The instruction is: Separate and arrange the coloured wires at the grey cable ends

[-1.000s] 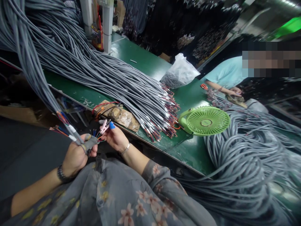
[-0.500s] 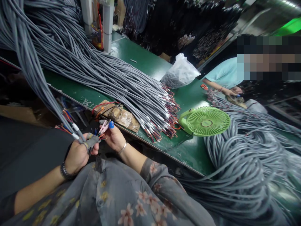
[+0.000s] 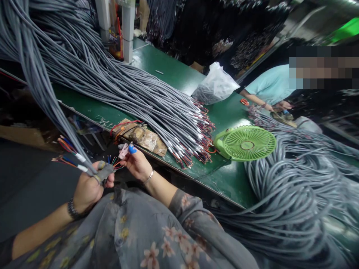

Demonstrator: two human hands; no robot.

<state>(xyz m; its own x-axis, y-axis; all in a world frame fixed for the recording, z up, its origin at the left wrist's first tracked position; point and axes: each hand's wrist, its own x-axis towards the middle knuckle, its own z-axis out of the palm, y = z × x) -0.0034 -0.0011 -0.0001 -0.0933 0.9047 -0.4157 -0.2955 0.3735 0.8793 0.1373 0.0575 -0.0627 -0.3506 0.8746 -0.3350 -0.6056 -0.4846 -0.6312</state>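
My left hand (image 3: 88, 186) is closed around several grey cables (image 3: 73, 138), low in front of my body. Coloured wire ends with white sleeves (image 3: 81, 157) stick out to its left. A fan of thin coloured wires (image 3: 114, 161) spreads from the grey-covered fingertips toward my right hand. My right hand (image 3: 137, 164), with a blue cover (image 3: 132, 149) on its thumb, pinches a small pale pink clip-like tool (image 3: 123, 151). Its lower fingers are close to the orange wire tips; whether they touch is unclear.
A thick bundle of grey cables (image 3: 134, 86) lies across the green table (image 3: 165, 59). Taped cardboard (image 3: 148, 139) sits at the near edge. A green fan (image 3: 248, 144), a plastic bag (image 3: 215, 86) and coiled cables (image 3: 286, 190) are rightward. Another person's hands (image 3: 276, 107) work beyond.
My left hand has shifted left and slightly down with the cables, and the wire ends at its left have swung left. The gap between my hands has widened; the coloured wires show more.
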